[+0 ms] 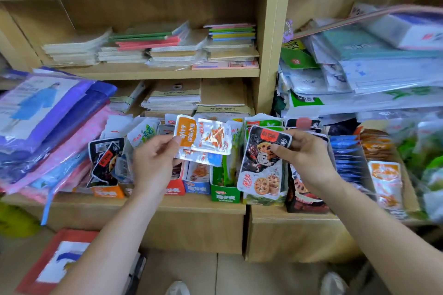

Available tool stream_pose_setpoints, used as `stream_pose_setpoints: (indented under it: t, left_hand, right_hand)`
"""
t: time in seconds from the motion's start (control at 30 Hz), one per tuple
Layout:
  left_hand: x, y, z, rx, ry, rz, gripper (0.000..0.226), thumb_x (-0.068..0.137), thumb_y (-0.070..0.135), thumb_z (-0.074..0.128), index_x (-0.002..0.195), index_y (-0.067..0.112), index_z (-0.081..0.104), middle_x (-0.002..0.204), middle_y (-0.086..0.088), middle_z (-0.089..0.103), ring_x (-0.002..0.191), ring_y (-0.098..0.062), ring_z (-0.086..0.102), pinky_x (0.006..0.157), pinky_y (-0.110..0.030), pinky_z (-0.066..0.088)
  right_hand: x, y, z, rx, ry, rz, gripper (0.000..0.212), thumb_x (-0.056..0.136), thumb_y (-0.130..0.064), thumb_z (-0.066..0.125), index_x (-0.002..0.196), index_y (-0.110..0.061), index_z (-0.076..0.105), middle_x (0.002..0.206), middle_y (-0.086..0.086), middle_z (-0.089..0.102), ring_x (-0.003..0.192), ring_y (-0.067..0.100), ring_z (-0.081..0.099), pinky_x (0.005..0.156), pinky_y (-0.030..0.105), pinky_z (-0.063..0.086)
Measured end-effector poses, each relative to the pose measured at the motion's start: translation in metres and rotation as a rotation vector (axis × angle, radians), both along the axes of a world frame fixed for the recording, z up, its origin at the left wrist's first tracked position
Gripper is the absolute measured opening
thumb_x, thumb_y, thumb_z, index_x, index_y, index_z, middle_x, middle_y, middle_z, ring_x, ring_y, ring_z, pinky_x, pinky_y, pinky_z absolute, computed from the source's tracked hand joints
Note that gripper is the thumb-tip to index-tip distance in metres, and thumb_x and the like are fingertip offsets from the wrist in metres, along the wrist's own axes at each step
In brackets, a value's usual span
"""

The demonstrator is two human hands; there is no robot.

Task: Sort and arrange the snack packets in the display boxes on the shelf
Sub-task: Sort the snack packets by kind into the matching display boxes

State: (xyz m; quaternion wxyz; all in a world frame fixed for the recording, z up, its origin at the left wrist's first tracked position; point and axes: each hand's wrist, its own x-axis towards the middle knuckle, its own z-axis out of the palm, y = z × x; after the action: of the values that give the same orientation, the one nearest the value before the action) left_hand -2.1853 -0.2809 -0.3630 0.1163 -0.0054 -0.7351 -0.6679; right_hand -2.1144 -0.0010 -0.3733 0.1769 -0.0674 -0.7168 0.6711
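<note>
My left grip [153, 160] pinches 2 orange-and-silver packets [203, 135], right grip [304, 151] is closed on a black lotus-root packet [262, 163], both above the display boxes [224, 193].

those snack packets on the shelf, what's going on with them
A person is sorting snacks at a wooden shelf. The left hand holds a few orange-and-silver packets; the right hand pinches a black packet with lotus-root pictures. Both are held just above a row of display boxes, including a green box, which already hold upright packets.
</note>
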Motion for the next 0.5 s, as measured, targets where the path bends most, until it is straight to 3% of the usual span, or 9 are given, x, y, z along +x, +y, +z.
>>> stream_pose_setpoints:
  t: [0.13,0.33,0.4,0.5]
  left_hand:
    - [0.005,0.016,0.006,0.154,-0.12,0.019,0.012,0.095,0.021,0.068,0.086,0.028,0.071,0.09,0.003,0.073,0.081,-0.014,0.065,0.068,-0.029,0.057]
    - [0.006,0.029,0.009,0.334,-0.321,0.032,0.01,0.094,0.022,0.069,0.09,0.013,0.072,0.094,-0.005,0.074,0.077,-0.014,0.066,0.063,-0.024,0.055]
    - [0.006,0.031,0.009,0.387,-0.376,0.028,0.011,0.092,0.022,0.07,0.092,0.011,0.072,0.093,-0.007,0.074,0.077,-0.014,0.067,0.059,-0.022,0.055]
    - [0.006,0.031,0.009,0.465,-0.427,0.014,0.015,0.091,0.025,0.072,0.097,0.011,0.072,0.098,-0.009,0.074,0.082,-0.015,0.067,0.059,-0.021,0.056]
  right_hand:
    - [0.01,0.008,-0.003,-0.022,-0.016,-0.024,0.015,0.084,0.003,0.072,0.098,-0.003,0.07,0.091,0.01,0.077,0.088,0.027,0.073,0.079,0.037,0.058]
    - [0.027,0.025,-0.006,-0.045,-0.06,-0.009,0.018,0.086,-0.001,0.071,0.104,-0.003,0.069,0.098,0.018,0.075,0.095,0.037,0.071,0.089,0.056,0.056]
    - [0.029,0.03,-0.006,-0.055,-0.062,-0.008,0.019,0.086,0.0,0.071,0.106,-0.001,0.068,0.098,0.019,0.074,0.094,0.039,0.071,0.088,0.056,0.056]
    - [0.032,0.034,-0.003,-0.101,-0.055,-0.013,0.022,0.086,0.001,0.07,0.108,-0.001,0.067,0.096,0.016,0.076,0.092,0.035,0.072,0.079,0.042,0.061]
